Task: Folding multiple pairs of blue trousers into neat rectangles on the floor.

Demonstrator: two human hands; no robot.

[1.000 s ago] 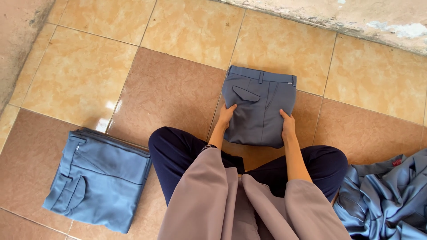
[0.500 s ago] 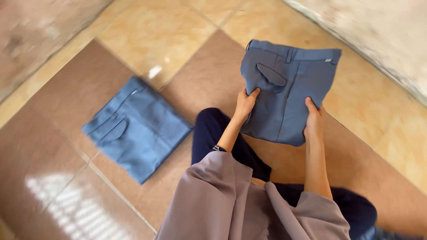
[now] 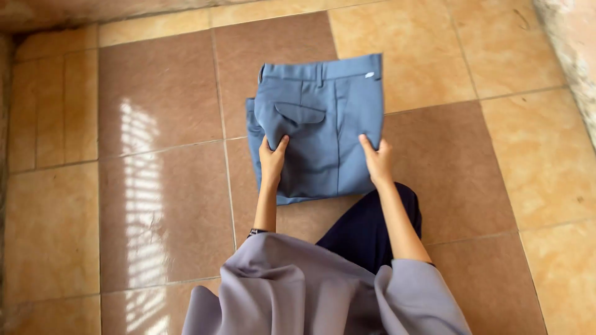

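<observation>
Both hands (image 3: 323,162) grip folded blue trousers (image 3: 323,118).

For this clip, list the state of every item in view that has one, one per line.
Folded blue-grey trousers: folded, held at both lower sides, on top of the lower pair.
Second blue folded trousers: folded, mostly covered, edge showing.
Left hand: gripping the trousers.
Right hand: gripping the trousers.
Brown and tan tiled floor: glossy, sunlit patch.
</observation>
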